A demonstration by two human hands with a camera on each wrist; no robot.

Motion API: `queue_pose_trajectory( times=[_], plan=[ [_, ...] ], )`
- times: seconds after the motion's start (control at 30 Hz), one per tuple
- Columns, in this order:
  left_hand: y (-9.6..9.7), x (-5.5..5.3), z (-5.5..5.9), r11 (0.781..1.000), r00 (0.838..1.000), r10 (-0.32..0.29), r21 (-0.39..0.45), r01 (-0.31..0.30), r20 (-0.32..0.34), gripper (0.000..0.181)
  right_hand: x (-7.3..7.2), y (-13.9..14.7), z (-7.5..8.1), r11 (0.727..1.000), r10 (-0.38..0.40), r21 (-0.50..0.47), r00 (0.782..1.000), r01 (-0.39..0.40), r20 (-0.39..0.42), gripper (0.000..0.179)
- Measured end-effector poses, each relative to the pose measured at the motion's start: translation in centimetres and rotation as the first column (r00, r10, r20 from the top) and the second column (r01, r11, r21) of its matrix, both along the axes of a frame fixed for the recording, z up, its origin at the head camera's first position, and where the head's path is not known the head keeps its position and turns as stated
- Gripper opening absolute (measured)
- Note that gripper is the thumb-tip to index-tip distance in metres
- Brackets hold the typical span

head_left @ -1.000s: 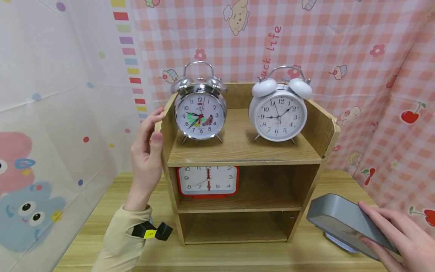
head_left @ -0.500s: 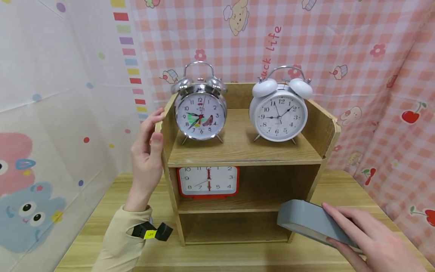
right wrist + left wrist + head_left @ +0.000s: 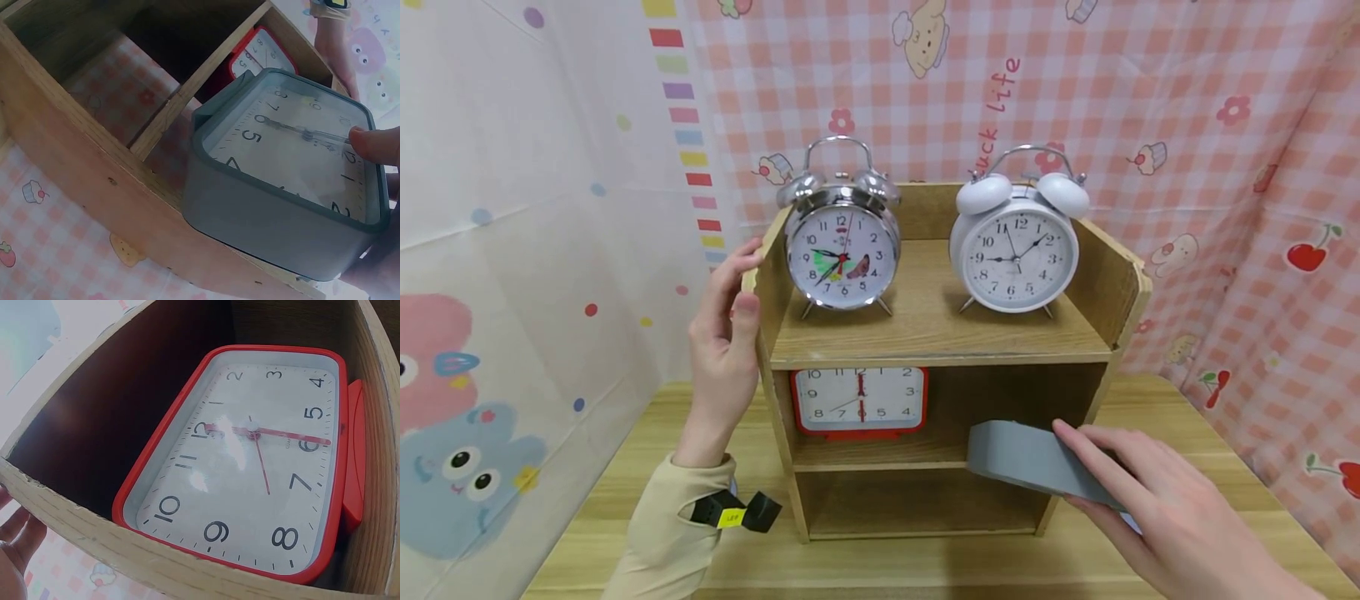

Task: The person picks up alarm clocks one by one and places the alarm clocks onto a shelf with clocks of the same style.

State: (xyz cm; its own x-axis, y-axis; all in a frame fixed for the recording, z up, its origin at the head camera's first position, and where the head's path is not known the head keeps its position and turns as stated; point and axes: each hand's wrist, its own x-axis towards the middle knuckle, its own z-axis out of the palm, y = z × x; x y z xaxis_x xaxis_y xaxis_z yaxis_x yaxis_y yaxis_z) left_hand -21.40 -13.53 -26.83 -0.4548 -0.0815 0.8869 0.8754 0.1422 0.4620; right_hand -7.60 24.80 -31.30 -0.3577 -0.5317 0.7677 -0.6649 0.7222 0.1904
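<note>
Pinching the grey clock [image 3: 1018,454] between thumb and fingers, right hand [image 3: 1157,508] is in front of the wooden shelf unit [image 3: 925,337], head view. Clock's far end overlaps the right half of the middle compartment. Left hand [image 3: 722,342] rests against the unit's left side, thumb near the front edge, fingertips on the outer face, fingers loosely extended. Black device [image 3: 745,510] with a yellow label at the left cuff. Red clock [image 3: 859,400] upright in the left half of the middle compartment. On the top board: silver twin-bell clock [image 3: 842,250] at left, white twin-bell clock [image 3: 1015,250] at right, well apart. Unit stands on a wood-grain table [image 3: 647,467]; pink checked cloth [image 3: 1112,83] behind.

Left wrist view: red clock close up, numerals lying sideways, its red foot along the board. A few fingers at lower left, outside the panel; cannot tell how far they spread.

Right wrist view: grey clock tilted at the unit's opening, red clock beyond it. Thumb lies over the front rim, tip near the 12. Other fingers mostly hidden; their spacing cannot be told here.
</note>
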Motion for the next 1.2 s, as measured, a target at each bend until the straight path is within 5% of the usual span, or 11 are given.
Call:
queue_pose_trajectory(
  times=[0.37,0.7,0.97,1.2],
  plan=[
    [0.0,0.0,0.0,1.000,1.000,-0.003,0.007,0.003,0.001,0.054,-1.6,-1.5,0.7,0.999,0.029,0.027,0.999,-0.028,-0.036,0.057],
    [0.0,-0.1,-0.1,1.000,1.000,-0.006,0.007,0.006,-0.002,0.056,-2.3,-2.1,1.3,0.995,-0.008,0.099,0.997,0.000,0.077,0.059],
    [0.0,0.0,-0.1,1.000,1.000,-0.008,0.001,0.008,0.001,0.053,-3.7,-2.7,1.7,0.991,0.063,0.118,0.998,-0.059,-0.029,0.056],
    [-0.1,-0.1,-0.1,1.000,1.000,-0.006,-0.001,0.006,0.001,0.054,-4.3,-2.8,2.1,0.989,0.010,0.147,1.000,-0.014,0.026,0.059]
  ],
)
